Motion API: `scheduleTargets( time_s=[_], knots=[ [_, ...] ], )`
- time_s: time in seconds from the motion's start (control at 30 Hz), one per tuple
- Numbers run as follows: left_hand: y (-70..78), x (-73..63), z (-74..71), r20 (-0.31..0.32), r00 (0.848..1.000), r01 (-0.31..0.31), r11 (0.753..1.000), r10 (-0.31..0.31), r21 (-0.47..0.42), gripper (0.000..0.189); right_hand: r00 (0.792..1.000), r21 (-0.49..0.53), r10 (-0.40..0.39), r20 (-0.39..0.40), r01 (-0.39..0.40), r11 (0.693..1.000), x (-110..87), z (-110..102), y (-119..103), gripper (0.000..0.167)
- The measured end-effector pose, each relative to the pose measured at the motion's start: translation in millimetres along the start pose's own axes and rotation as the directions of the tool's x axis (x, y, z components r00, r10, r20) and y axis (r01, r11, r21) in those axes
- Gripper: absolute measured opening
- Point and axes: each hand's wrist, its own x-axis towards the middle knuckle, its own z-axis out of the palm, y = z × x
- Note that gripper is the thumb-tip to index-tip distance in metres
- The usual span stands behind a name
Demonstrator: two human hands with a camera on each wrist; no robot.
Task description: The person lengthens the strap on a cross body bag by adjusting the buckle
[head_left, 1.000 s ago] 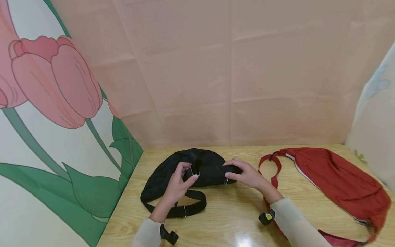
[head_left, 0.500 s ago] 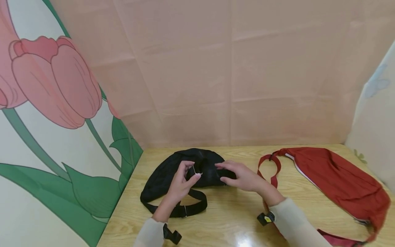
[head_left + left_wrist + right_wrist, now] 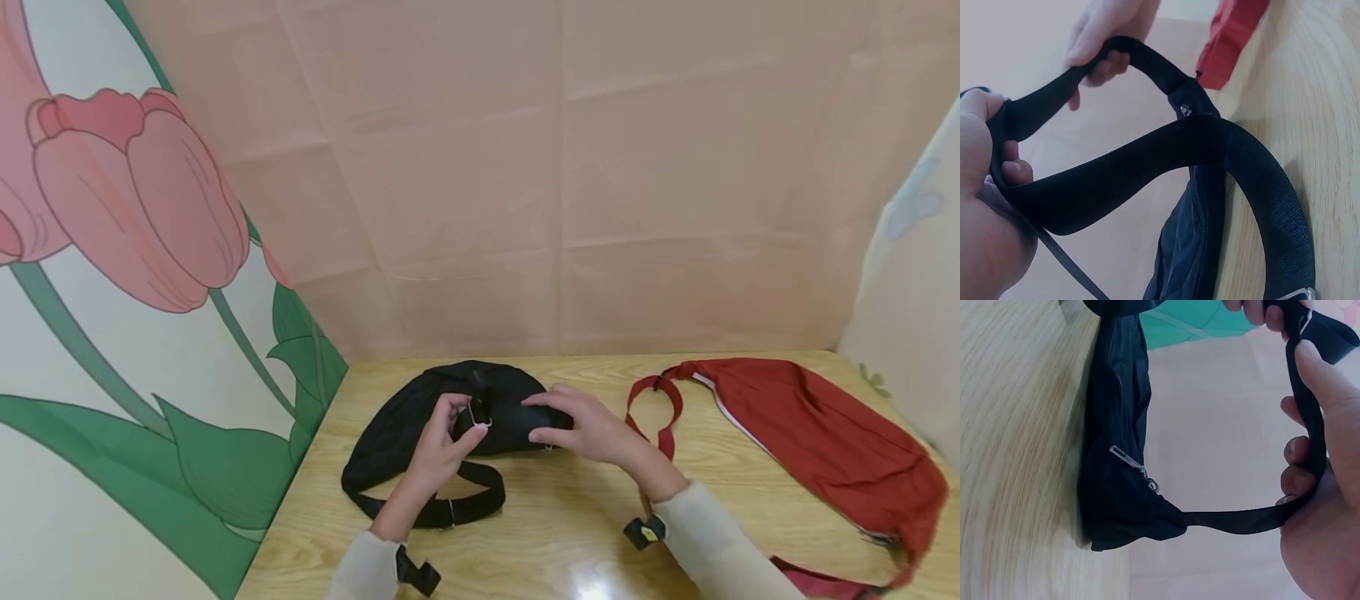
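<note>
A black waist bag (image 3: 401,412) stands on the table, a loop of its strap (image 3: 468,502) lying in front of it. My left hand (image 3: 438,446) pinches the strap at a metal buckle (image 3: 487,426), raised before the bag. To its right my right hand (image 3: 592,429) holds another stretch of strap (image 3: 1238,520), fingers curled round the webbing as the right wrist view shows. That stretch runs to the bag's end near a zipper pull (image 3: 1127,457). In the left wrist view the webbing (image 3: 1116,178) bends through my left fingers. The bag's far side is hidden.
A red waist bag (image 3: 817,442) lies at the right of the wooden table (image 3: 570,533), its red strap (image 3: 671,400) reaching towards my right forearm. A pinkish cloth backdrop (image 3: 555,208) rises behind the table, and a tulip-printed panel (image 3: 135,208) borders the left.
My right hand has shifted left along the strap, closer to my left hand. The left hand has moved slightly right with the buckle. Both bags stay in place.
</note>
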Motion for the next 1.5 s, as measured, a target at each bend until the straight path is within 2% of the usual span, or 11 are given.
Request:
scheduleTargets(
  time_s=[0.17, 0.3, 0.63, 0.9, 1.27, 1.5],
  knots=[
    [-1.3, 0.0, -0.4, 0.000, 1.000, -0.020, 1.000, 0.020, 0.012, 0.039, 0.998, 0.002, -0.031, -0.056, 0.032, 1.000, -0.2, 0, 5, 0.044],
    [-1.0, 0.4, -0.4, 0.000, 1.000, -0.028, 1.000, 0.028, 0.002, 0.039, 0.997, 0.010, -0.037, -0.067, 0.038, 0.999, -1.1, -1, 8, 0.041],
    [-0.4, -0.8, -1.2, -0.009, 1.000, 0.003, 1.000, -0.003, -0.014, 0.039, 0.997, 0.011, -0.024, -0.075, 0.025, 1.000, -3.4, -2, 12, 0.040],
    [-0.9, -0.8, -1.8, -0.008, 1.000, -0.009, 1.000, 0.009, -0.021, 0.039, 0.997, 0.040, 0.006, -0.071, -0.004, 0.999, -5.0, -6, 12, 0.041],
    [0.9, -1.4, -2.4, -0.020, 1.000, 0.013, 1.000, -0.014, -0.021, 0.040, 0.997, 0.038, 0.032, -0.068, -0.030, 0.999, -7.4, -7, 18, 0.039],
    [0.0, -1.3, -2.4, -0.013, 1.000, 0.007, 0.999, -0.008, -0.042, 0.039, 0.998, 0.048, 0.026, -0.061, -0.023, 0.999, -8.7, -8, 21, 0.038]
  ],
)
